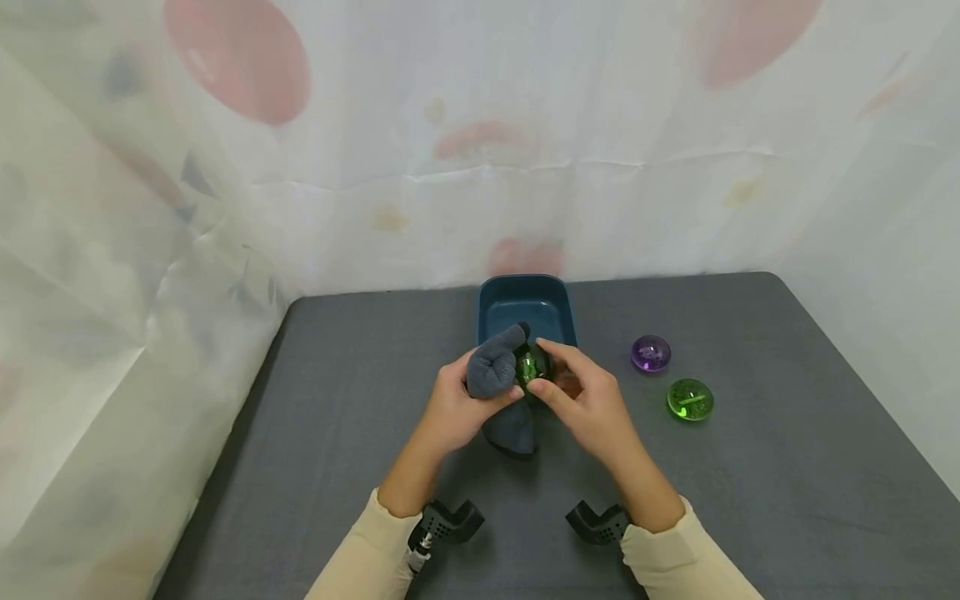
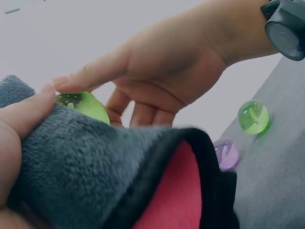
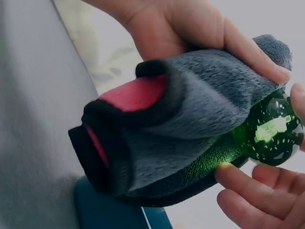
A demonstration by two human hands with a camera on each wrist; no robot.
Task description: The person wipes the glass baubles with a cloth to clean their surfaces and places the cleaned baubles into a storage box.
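My left hand (image 1: 457,404) grips a grey fleece cloth (image 1: 495,371) with a red lining (image 3: 136,93) and presses it against a clear green ball (image 1: 532,365). My right hand (image 1: 581,396) pinches that ball between thumb and fingers. Both hands hover over the grey table, just in front of a dark blue tray (image 1: 525,304). In the left wrist view the grey cloth (image 2: 90,167) fills the foreground with the green ball (image 2: 83,105) peeking above it. From the right wrist view the ball (image 3: 271,131) shows at the cloth's (image 3: 200,114) right end.
A purple ball (image 1: 650,352) and another green ball (image 1: 690,398) lie on the grey table (image 1: 787,467) to the right of my hands. A white patterned curtain (image 1: 480,133) hangs behind and to the left. Black wrist camera mounts (image 1: 450,523) sit near my sleeves.
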